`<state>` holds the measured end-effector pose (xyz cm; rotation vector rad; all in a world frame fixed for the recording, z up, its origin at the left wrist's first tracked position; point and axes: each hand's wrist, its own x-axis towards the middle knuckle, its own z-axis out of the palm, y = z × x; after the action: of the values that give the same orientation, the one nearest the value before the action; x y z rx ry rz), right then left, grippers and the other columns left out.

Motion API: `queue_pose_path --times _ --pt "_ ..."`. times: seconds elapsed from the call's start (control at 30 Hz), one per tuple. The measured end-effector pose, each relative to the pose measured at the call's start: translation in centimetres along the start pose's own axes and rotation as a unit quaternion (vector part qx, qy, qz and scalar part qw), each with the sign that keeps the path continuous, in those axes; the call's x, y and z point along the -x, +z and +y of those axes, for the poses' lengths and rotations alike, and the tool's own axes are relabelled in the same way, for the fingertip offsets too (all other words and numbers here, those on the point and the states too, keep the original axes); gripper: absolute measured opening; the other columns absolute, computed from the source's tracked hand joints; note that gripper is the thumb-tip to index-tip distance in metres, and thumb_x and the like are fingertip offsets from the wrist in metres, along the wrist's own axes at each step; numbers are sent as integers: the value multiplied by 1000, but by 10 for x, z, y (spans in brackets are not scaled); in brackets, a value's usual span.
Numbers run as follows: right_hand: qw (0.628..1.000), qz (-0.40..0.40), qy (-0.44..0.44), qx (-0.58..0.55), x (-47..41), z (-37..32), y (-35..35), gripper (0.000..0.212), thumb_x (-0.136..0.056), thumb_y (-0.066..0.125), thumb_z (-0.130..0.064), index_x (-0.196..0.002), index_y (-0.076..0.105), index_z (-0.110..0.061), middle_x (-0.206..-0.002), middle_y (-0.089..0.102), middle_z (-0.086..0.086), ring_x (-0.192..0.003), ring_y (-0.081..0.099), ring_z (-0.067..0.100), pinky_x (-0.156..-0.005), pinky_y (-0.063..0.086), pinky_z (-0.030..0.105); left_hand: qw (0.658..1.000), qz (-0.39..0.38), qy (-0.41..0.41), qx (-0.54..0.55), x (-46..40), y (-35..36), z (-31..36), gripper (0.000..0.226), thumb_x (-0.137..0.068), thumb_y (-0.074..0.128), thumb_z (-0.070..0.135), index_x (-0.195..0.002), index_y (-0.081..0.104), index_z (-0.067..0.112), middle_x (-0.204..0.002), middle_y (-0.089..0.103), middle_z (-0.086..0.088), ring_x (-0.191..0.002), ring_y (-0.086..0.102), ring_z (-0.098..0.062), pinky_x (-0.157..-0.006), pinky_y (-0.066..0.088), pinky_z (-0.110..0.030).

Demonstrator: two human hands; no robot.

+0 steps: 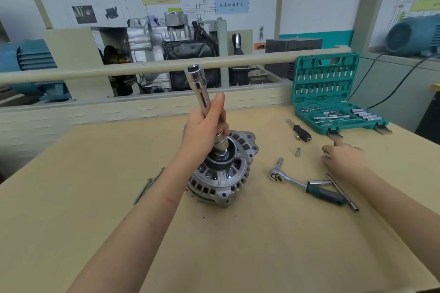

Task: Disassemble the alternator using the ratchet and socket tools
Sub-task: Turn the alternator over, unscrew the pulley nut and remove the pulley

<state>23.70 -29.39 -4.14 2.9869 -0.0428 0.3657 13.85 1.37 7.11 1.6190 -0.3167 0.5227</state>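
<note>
Left hand (pixel 204 126) grips a socket extension (pixel 202 100) standing on the alternator (pixel 223 171); right hand (pixel 345 159), fingers relaxed, hovers near the ratchet (pixel 307 185) on the surface (pixel 214 245).

Silver alternator (pixel 223 173), teal socket case (pixel 333 93) (chrome contents), tan table (pixel 95 197)

Forearms bare, no sleeves; hands (pixel 204 126) ungloved.

A cutaway engine display (pixel 171 50) stands behind the beige workbench (pixel 238 245), flanked by blue motors (pixel 414 35).
</note>
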Motion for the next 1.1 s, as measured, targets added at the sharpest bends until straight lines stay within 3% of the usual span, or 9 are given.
queue_pose_path --times 0.2,0.3,0.43,0.5,0.6,0.73,0.87,0.93,1.1 --pt "998 -45 -40 -33 7 -25 -16 25 -94 42 -20 -109 62 -15 -108 54 8 -96 54 25 -71 44 28 997 -49 47 -30 10 -2 -7 43 -91 39 43 -58 44 15 -37 38 9 -49 49 -14 -49 39 -11" --pt "978 20 -66 -196 13 -49 -59 27 -94 45 -26 -102 64 -9 -97 65 11 -85 60 24 -72 49 32 994 -80 50 -57 13 -2 -4 43 -88 42 47 -59 45 15 -38 43 9 -44 45 -7 -44 36 -12" --pt "843 153 -194 -478 47 -98 -154 41 -92 36 -42 -89 61 -9 -66 58 -4 -57 53 2 -57 45 18 986 -117 49 -108 17 4 -1 46 -90 47 42 -61 41 6 -46 40 5 -46 36 -15 -46 31 -23" --pt "785 185 -299 -509 76 -119 -199 46 -88 30 -47 -101 60 -14 -61 56 -15 -55 51 -4 -52 36 8 984 -114 51 -130 20 7 0 44 -91 50 35 -59 37 8 -49 37 1 -45 31 -11 -46 26 -22" --pt "854 242 -332 -320 107 -140 -235 59 -81 26 -62 -109 55 -17 -61 53 -16 -59 53 0 -49 32 20 979 -110 65 -161 26 12 1 42 -87 50 20 -53 24 18 -40 24 9 -39 22 -7 -40 18 -15" --pt "930 228 -277 -79 110 -147 -239 41 -91 27 -53 -82 47 -19 -60 36 -3 -60 41 19 -47 17 23 976 -117 45 -178 29 13 0 41 -82 50 8 -52 23 18 -33 31 9 -34 28 -5 -37 21 -13" --pt "924 206 -316 -58 103 -148 -248 32 -94 36 -43 -75 43 -19 -61 34 -3 -61 38 20 -47 17 23 958 -163 77 -222 26 -6 1 22 -77 71 29 -80 54 15 -70 53 10 -66 50 -3 -58 39 -16" --pt "916 189 -351 -47 98 -151 -253 28 -92 41 -40 -73 43 -19 -60 36 -5 -59 40 18 -47 22 23 945 -168 77 -269 26 -23 -9 41 -70 77 35 -103 55 24 -98 55 12 -97 50 -6 -84 42 -25" --pt "897 120 -425 -10 85 -152 -262 23 -88 52 -37 -76 49 -18 -63 43 -8 -59 41 10 -47 28 21 951 -160 38 -261 40 -42 -31 54 -69 78 26 -116 52 33 -109 55 13 -108 50 -9 -98 41 -39"
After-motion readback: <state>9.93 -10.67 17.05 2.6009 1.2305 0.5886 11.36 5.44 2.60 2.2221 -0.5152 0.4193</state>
